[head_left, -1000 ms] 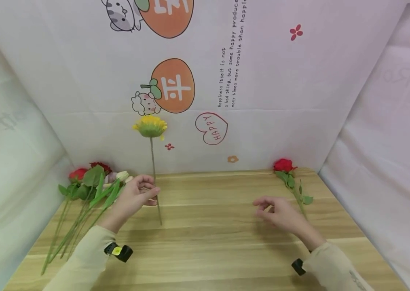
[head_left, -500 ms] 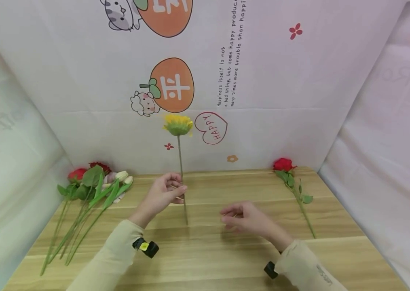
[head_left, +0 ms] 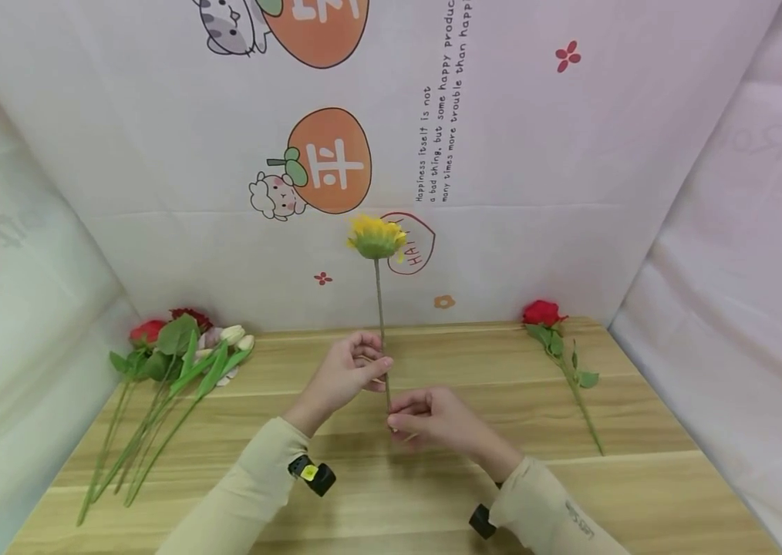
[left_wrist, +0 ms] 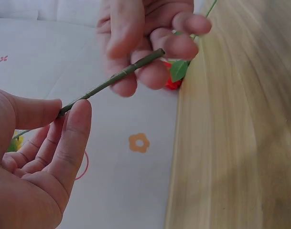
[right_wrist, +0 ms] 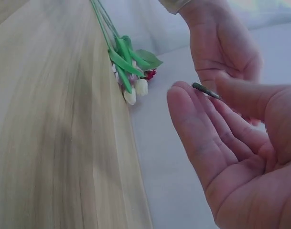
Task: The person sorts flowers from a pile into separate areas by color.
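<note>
A yellow flower (head_left: pixel 375 240) with a long thin stem stands upright over the middle of the table, its bloom at the top. My left hand (head_left: pixel 342 374) pinches the stem between thumb and fingertips, partway down. Below that grip is my right hand (head_left: pixel 443 420), at the stem's lower end. In the left wrist view the bare stem end (left_wrist: pixel 117 77) crosses the fingers of the right hand (left_wrist: pixel 150 40), whose thumb stands apart from it. The right wrist view shows the stem tip (right_wrist: pixel 206 90) between the loosely spread thumb and fingers of that hand (right_wrist: pixel 245 162).
Several flowers lie at the left of the wooden table (head_left: pixel 280 493), among them a red rose (head_left: pixel 148 331) and white tulips (head_left: pixel 233 335). A single red rose (head_left: pixel 542 313) lies at the right. White printed cloth (head_left: pixel 502 254) rises behind the table.
My left hand has carried the upright yellow flower rightward to the middle. My right hand has moved left, away from the single rose, to the stem's lower end.
</note>
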Action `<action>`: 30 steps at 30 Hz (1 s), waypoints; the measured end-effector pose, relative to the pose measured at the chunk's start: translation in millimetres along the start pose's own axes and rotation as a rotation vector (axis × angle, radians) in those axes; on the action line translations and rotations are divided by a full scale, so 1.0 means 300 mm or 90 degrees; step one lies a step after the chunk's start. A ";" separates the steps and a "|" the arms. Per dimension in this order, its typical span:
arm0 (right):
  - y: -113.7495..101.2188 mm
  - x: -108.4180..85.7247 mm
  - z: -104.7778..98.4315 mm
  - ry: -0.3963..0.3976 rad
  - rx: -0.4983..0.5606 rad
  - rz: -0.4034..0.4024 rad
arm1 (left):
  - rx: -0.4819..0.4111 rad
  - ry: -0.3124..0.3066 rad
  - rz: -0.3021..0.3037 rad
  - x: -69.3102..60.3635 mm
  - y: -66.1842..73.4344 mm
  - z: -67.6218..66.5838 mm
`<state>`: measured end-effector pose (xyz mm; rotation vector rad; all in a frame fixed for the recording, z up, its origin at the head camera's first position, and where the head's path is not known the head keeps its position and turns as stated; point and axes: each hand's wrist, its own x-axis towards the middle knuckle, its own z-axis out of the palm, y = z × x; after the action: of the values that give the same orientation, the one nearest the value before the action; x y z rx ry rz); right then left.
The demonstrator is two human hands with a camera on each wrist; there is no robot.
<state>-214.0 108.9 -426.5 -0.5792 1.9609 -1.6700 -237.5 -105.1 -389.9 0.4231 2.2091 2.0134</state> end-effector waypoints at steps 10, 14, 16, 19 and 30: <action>0.012 -0.008 0.008 0.015 -0.014 -0.035 | -0.018 0.032 0.012 0.006 -0.011 0.026; 0.015 -0.010 0.005 0.029 -0.004 -0.035 | -0.017 0.030 0.011 0.010 -0.016 0.035; 0.015 -0.013 0.001 0.044 0.010 -0.036 | -0.012 0.023 0.011 0.011 -0.016 0.042; 0.015 -0.018 -0.007 0.060 0.031 -0.036 | -0.003 0.019 0.012 0.011 -0.014 0.052; 0.002 -0.029 -0.013 0.078 0.055 -0.023 | -0.009 0.033 0.027 0.019 -0.008 0.073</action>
<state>-209.6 117.4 -425.7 -0.4935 1.9614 -1.8421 -237.3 -82.6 -394.2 0.4252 2.2330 2.0825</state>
